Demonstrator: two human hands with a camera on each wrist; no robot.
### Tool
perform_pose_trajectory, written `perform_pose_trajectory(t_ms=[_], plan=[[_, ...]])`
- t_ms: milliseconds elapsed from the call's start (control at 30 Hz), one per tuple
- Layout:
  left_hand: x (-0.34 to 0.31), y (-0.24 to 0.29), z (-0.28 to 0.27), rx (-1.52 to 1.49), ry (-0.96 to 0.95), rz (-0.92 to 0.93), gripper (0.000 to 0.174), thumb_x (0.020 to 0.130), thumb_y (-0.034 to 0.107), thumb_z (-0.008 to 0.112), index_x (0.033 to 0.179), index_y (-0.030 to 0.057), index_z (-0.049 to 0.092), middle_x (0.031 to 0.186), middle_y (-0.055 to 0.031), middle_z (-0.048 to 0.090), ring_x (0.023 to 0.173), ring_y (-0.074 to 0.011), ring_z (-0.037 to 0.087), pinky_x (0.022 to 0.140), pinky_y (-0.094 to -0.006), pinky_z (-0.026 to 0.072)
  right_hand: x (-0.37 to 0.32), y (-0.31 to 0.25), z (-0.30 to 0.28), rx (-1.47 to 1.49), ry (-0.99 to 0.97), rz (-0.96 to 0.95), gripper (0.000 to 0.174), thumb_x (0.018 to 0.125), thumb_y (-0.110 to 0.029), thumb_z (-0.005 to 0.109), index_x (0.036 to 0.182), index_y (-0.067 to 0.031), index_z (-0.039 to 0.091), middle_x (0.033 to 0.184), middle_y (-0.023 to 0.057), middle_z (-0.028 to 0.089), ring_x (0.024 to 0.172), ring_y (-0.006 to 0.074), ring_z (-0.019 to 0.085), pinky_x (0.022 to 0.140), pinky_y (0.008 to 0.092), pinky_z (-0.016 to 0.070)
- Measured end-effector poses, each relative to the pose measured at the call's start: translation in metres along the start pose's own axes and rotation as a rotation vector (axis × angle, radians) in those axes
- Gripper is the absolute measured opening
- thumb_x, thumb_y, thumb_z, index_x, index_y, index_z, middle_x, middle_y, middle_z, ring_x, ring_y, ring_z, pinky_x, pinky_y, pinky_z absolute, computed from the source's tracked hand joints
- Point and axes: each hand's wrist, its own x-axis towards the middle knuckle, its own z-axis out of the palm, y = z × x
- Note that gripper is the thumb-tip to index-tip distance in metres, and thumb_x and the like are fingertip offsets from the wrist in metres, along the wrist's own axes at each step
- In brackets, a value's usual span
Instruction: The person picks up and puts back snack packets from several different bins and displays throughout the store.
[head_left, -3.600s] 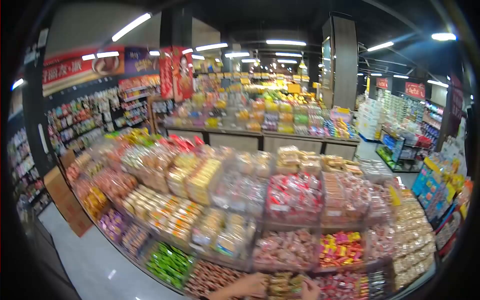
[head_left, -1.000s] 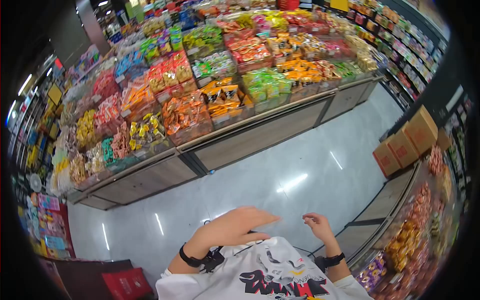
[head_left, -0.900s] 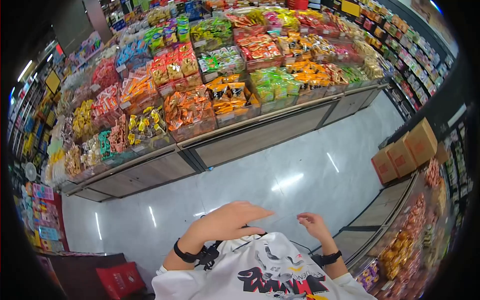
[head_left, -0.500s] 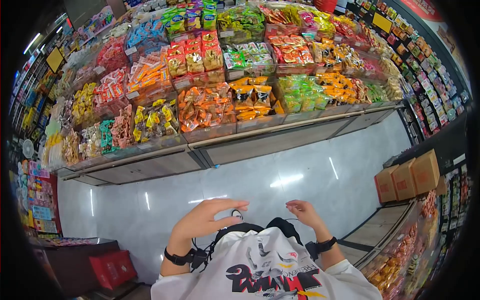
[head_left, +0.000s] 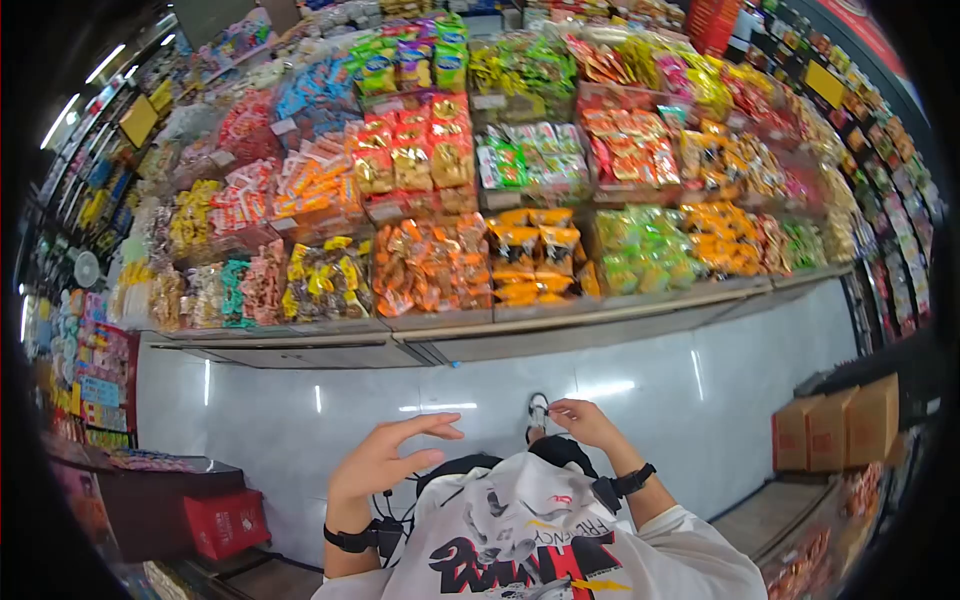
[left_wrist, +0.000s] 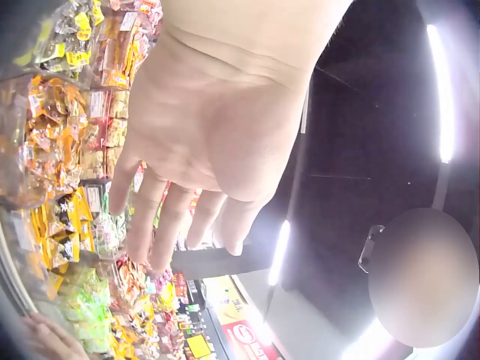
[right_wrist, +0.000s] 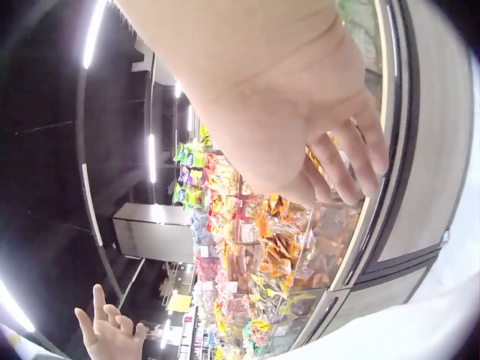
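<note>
- Here, left hand (head_left: 385, 455) and right hand (head_left: 590, 422) hover loose-fingered, holding nothing, apart from snack packs (head_left: 430, 265) atop the counter (head_left: 600, 328).
- Wrist views show palms (left_wrist: 217, 135) hiding some packs; only the head view shows cardboard boxes (head_left: 838, 430).

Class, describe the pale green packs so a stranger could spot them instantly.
In the head view, find the long counter running left to right. Its front row, right of centre, holds the pale green packs. Their colour sets them apart: orange packs flank them.

We're seeing white ceiling tubes (left_wrist: 443, 94) glaring overhead, reflections streaking the grey floor (head_left: 260, 410); fisheye distortion is bending edges, black is ringing the head view, and shelves (head_left: 65, 235) at left are blurring.
</note>
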Motion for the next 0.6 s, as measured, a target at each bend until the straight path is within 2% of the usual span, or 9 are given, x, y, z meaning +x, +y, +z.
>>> perform_pose_trajectory(t_ms=[133,300,433,533,600], plan=[[0.03,0.007,-0.014,-0.085,0.074,-0.01,0.049,0.1,0.016,0.067,0.147,0.0042,0.056,0.122,-0.012,0.074,0.118,-0.0239,0.068,0.108,-0.0386,0.0466,0.056,-0.028,-0.046,-0.045,-0.063,-0.009,0.03,0.098,-0.023,0.069,0.121,-0.0046,0.073,0.104,0.0133,0.078,0.088,0.0255,0.074,0.083,0.037,0.0584],[0.042,-0.015,-0.03,-0.224,0.37,-0.061,0.045,0.101,0.018,0.066,0.142,0.0016,0.059,0.12,-0.0128,0.074,0.115,-0.0221,0.068,0.104,-0.0371,0.0487,0.116,-0.015,-0.081,-0.088,-0.154,-0.057,0.03,0.097,-0.023,0.069,0.12,-0.0046,0.073,0.106,0.0137,0.078,0.09,0.0249,0.074,0.083,0.037,0.0586],[0.039,-0.016,-0.031,-0.166,0.523,-0.142,0.042,0.103,0.017,0.061,0.141,-0.002,0.057,0.116,-0.0141,0.074,0.109,-0.0222,0.069,0.1,-0.0389,0.0504,0.152,-0.007,-0.083,-0.115,-0.258,-0.11,0.029,0.098,-0.022,0.069,0.12,-0.0038,0.073,0.105,0.0139,0.078,0.09,0.0241,0.074,0.082,0.0361,0.0584],[0.041,-0.02,-0.04,-0.097,0.661,-0.134,0.04,0.104,0.014,0.061,0.14,-0.0015,0.058,0.112,-0.0123,0.074,0.104,-0.0202,0.069,0.099,-0.0369,0.0507,0.17,-0.026,-0.073,-0.123,-0.332,-0.076,0.029,0.099,-0.022,0.069,0.12,-0.0034,0.073,0.104,0.0133,0.077,0.089,0.0227,0.073,0.081,0.0356,0.0581],[0.043,-0.044,-0.061,-0.075,0.819,-0.094,0.039,0.104,0.013,0.062,0.14,-0.0009,0.058,0.111,-0.0111,0.074,0.102,-0.019,0.069,0.097,-0.0359,0.0516,0.189,-0.031,-0.058,-0.13,-0.342,-0.114,0.029,0.099,-0.022,0.069,0.12,-0.003,0.073,0.105,0.0135,0.077,0.09,0.0224,0.073,0.082,0.0354,0.0581]])
